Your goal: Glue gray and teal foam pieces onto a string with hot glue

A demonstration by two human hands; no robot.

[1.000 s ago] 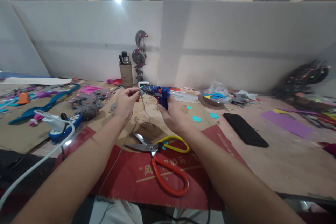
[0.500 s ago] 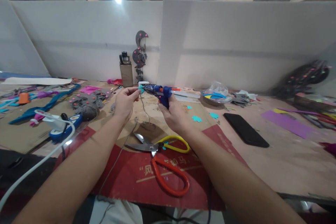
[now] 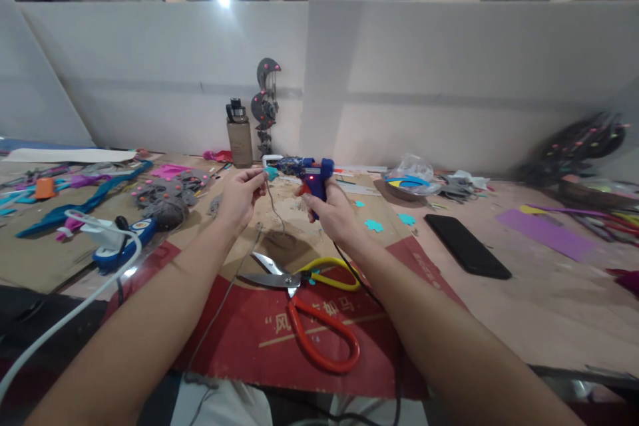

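Pinched between the fingertips of my left hand [image 3: 243, 198] is a small turquoise cutout [image 3: 271, 173]. A thin grey string [image 3: 275, 206] hangs from it down to the work surface. My right hand [image 3: 333, 208] is wrapped round the handle of a blue glue gun [image 3: 315, 176], whose nozzle points left, close to the cutout; I cannot tell whether they touch. A dark cord runs from the gun under my right forearm. Below both hands lie open scissors [image 3: 292, 283] with one yellow and one red handle, resting on red and brown cardboard [image 3: 239, 339].
Turquoise flower cutouts [image 3: 374, 225] and a black phone [image 3: 466, 246] lie to the right. Behind stand a bottle [image 3: 240, 140] and a metal bowl [image 3: 410, 190]. A blue power strip [image 3: 124, 246], grey yarn [image 3: 170, 212] and scraps are at left.
The glue gun has moved slightly right and turned more level, its cord now showing below my right hand. My left hand stays nearly in place, still holding the turquoise cutout.
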